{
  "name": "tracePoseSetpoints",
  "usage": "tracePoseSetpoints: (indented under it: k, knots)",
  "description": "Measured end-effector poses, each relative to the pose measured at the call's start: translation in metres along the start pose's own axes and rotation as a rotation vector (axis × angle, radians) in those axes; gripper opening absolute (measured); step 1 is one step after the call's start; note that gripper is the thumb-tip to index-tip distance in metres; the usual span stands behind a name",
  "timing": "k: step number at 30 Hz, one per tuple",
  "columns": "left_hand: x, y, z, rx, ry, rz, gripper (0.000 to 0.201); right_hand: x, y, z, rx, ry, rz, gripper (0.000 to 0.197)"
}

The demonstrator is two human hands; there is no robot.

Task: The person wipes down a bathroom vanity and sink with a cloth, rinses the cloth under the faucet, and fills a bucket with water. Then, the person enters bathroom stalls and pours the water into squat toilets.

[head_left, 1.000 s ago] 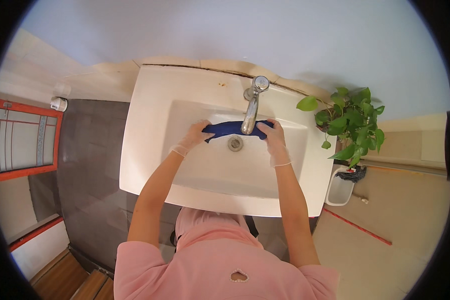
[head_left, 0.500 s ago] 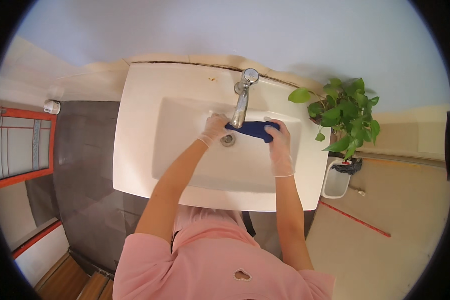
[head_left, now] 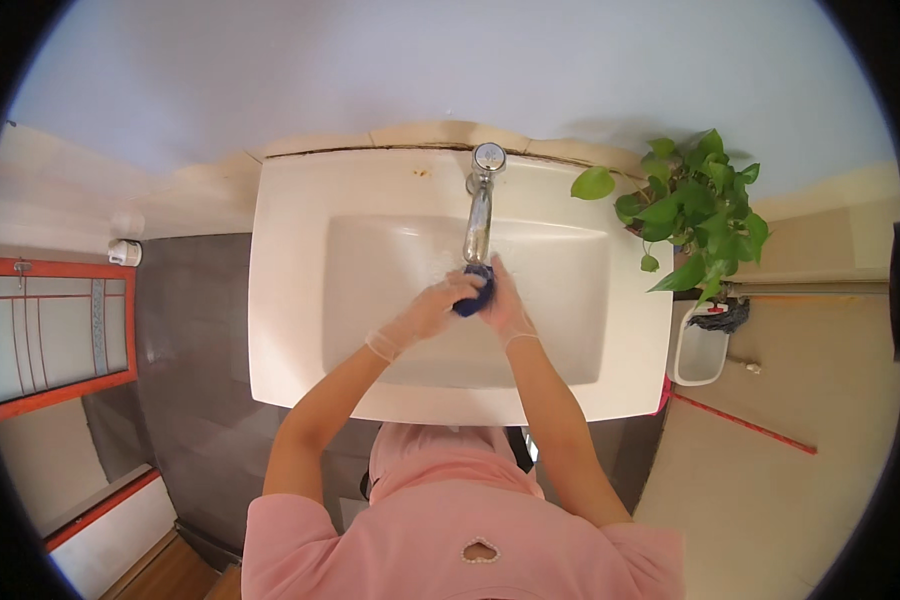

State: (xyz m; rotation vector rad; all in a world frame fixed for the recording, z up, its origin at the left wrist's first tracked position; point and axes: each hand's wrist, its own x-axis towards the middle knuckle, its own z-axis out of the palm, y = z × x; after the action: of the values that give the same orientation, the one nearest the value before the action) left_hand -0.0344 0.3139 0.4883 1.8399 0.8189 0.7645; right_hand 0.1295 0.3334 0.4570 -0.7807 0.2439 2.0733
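Left hand [head_left: 438, 305] has its gloved fingers curled over a bunched dark-blue cloth [head_left: 473, 295], right hand [head_left: 507, 300] up against its other side, though from where I'm standing I can't tell if that one's gripping. Cloth's by the tap spout [head_left: 478, 240], roughly midway between the sink's [head_left: 285, 300] side edges. Looks mid-job to me: bunching's done, but it's not spread or set down yet.

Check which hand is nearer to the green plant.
Right. The right hand, at the blue cloth's right side, is left of the green plant; the left hand, on the cloth's left side, is farther left.
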Motion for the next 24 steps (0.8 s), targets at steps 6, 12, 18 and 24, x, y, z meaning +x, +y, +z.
tracePoseSetpoints:
  k: [6,12,18,24]
  knots:
    - [-0.013,0.015,-0.014,-0.714,-0.079,-0.169,0.039,0.022,0.001,-0.038,-0.060,-0.041,0.134,0.053]
    - [0.026,-0.015,-0.045,-0.899,-0.039,-0.529,0.039,-0.037,-0.001,0.023,-0.421,-0.110,0.130,0.046]
    - [0.056,-0.031,-0.007,-1.029,0.256,-0.626,0.027,-0.008,-0.030,0.001,-0.788,-0.131,-0.014,0.034]
    - [0.021,-0.084,0.019,0.854,-0.091,-0.381,0.015,-0.020,-0.049,0.008,-0.436,0.161,-0.108,0.024]
